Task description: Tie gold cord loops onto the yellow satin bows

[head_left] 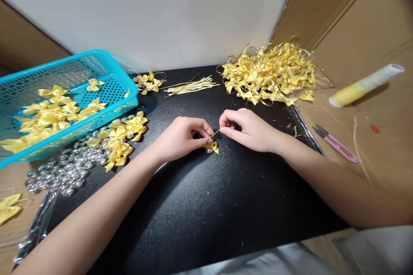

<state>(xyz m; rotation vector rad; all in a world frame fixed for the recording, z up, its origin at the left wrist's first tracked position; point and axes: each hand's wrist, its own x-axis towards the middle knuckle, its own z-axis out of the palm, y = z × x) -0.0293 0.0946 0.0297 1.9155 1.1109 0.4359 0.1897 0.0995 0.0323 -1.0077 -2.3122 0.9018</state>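
Near the middle of the black board, my left hand (185, 137) pinches a yellow ribbon bow (213, 147) with a small silver bell or bead under it. Part of the bow is hidden by my fingertips. A thin gold cord (217, 132) runs from the bow to my right hand (243, 129), whose thumb and forefinger are closed on its end. Beyond my hands lies a bundle of gold cords (193, 86). Left of my left wrist are loose yellow bows (119, 150) beside a spread of silver bells or beads (64, 176).
A turquoise basket (121, 66) of yellow bows stands at the left. At the back right rises a heap of corded bows (267, 73). Pink-handled snips (335, 142) and a yellow-white tube (366, 86) lie on the right. A pale wall (174, 13) borders the black board (193, 210).
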